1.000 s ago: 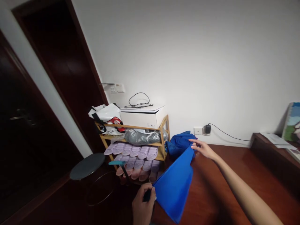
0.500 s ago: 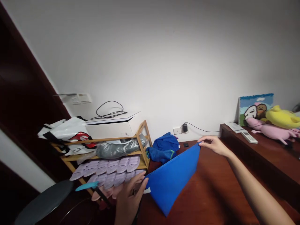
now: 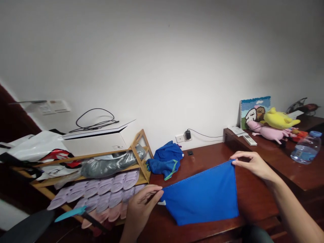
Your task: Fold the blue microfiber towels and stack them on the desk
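A blue cloth is stretched above the dark red wooden table, its upper edge taut and its lower part hanging. My left hand pinches its upper left corner, beside a small white tag. The upper right corner is held between the thumb and fingers of my right hand. Behind the cloth, near the wall, lies a crumpled pile of blue fabric with green trim.
At left stands a wooden rack with lilac slippers, a white box and a cable. The raised shelf at right holds plush toys, a remote and a water bottle. A charger is plugged in.
My right hand has moved away from my left, and the blue cloth is spread wider and faces me more. The view has shifted right, bringing the water bottle into sight.
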Available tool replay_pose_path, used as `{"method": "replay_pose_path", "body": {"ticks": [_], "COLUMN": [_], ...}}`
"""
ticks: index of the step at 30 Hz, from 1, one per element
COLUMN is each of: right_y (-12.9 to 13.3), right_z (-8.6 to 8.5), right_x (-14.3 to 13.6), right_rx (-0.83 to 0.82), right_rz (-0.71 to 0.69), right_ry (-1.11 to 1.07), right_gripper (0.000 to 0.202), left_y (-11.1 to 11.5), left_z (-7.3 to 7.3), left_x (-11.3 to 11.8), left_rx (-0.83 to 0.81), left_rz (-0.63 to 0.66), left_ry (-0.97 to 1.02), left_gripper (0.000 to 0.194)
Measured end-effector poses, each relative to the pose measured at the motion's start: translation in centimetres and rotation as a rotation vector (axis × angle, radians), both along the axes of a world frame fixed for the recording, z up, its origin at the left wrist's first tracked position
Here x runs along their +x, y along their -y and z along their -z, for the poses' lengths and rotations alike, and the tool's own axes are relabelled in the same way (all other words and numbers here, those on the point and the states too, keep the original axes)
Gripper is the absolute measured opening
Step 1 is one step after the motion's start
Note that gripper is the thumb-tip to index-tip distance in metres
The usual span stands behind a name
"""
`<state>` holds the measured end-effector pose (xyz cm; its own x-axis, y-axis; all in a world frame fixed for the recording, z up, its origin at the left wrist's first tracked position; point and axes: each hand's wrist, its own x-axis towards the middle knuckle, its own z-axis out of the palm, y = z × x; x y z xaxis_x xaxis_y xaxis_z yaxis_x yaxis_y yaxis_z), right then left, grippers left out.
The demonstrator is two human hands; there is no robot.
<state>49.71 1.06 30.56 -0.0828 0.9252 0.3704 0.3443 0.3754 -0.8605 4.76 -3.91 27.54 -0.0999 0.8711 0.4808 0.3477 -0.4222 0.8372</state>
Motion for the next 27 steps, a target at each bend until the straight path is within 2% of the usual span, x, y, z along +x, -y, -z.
{"method": "replay_pose_path", "body": {"ticks": [6, 9, 13, 15, 17, 19, 21, 23, 25, 27], "right_y": [2.3, 4.3, 6.7, 6.8, 5.7, 3.0, -1.3, -6.3, -10.8, -13.4], "right_z": [-1.0, -1.5, -1.9, -1.7, -0.8, 0.9, 3.6, 7.0, 10.7, 14.5], "right_x": [1.5, 1.9, 1.7, 1.3, 0.9, 0.4, -0.4, -2.0, -4.4, -7.2], "right_rx": [-0.040, 0.044, 0.139, 0.127, 0.093, 0.042, -0.018, -0.075, -0.134, -0.149], "right_rz": [0.268, 0.345, 0.356, 0.340, 0.320, 0.284, 0.235, 0.212, 0.287, 0.357], "right_ry": [-0.104, -0.139, -0.112, -0.097, -0.093, -0.111, -0.147, -0.164, -0.053, 0.084], "right_gripper": [0.055, 0.048, 0.042, 0.042, 0.042, 0.045, 0.050, 0.054, 0.047, 0.037], "left_y": [1.8, 2.4, 2.2, 1.5, 0.1, -2.1, -5.4, -9.3, -13.1, -15.8], "left_z": [-2.0, -2.5, -2.3, -1.9, -1.2, 0.2, 2.8, 6.4, 10.7, 14.9], "left_x": [3.3, 3.7, 2.8, 2.3, 1.9, 1.8, 2.0, 2.4, 2.9, 3.5], "left_rx": [-0.073, -0.043, 0.021, 0.005, -0.053, -0.114, -0.148, -0.180, -0.230, -0.269], "left_rz": [0.156, 0.111, 0.004, -0.052, -0.060, -0.021, 0.020, 0.025, -0.027, -0.079], "left_ry": [0.039, 0.134, 0.276, 0.322, 0.336, 0.331, 0.317, 0.270, 0.149, 0.085], "left_gripper": [0.021, 0.019, 0.020, 0.025, 0.030, 0.034, 0.035, 0.039, 0.046, 0.046]}}
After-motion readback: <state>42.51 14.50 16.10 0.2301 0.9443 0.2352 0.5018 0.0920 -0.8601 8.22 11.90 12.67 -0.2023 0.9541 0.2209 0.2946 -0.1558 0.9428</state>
